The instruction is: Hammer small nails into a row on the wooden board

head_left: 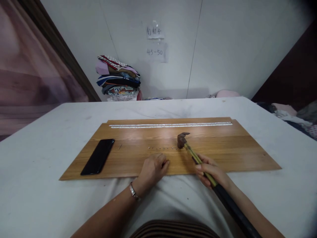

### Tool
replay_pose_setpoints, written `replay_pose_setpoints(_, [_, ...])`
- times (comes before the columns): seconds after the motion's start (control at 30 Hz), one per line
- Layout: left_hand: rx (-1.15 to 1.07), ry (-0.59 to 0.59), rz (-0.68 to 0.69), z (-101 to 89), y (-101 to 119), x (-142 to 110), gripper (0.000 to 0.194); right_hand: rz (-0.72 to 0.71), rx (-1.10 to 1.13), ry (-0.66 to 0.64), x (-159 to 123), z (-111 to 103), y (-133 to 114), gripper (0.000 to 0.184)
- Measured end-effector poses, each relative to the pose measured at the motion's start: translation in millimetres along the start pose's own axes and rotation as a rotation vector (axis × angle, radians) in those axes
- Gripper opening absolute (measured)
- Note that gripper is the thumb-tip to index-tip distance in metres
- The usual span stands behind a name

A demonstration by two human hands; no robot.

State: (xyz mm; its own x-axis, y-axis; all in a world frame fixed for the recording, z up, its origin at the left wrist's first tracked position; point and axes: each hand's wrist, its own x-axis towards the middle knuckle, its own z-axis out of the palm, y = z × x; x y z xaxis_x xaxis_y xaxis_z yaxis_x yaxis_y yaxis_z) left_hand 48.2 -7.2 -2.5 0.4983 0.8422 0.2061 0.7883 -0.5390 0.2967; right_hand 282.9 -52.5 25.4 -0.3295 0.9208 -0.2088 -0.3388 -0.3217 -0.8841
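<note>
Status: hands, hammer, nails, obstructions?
Right hand gripping claw hammer, head at right end of nail row. Left hand at near edge of wooden board, palm hidden. Black smartphone at board's left, apart from hammer.

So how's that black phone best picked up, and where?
Probably grip the phone by its long edges, near the middle, from above: it lies flat on the wooden board, so its underside looks hard to reach, while both edges are free.
</note>
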Motion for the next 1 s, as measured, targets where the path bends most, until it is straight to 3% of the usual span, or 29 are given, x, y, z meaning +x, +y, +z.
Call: replay_pose_setpoints(1.0, [0.002, -0.019, -0.011, 0.1, -0.3, 0.6, 0.022, -0.004, -0.035, 0.009, -3.2, 2.4, -2.5, 0.025])
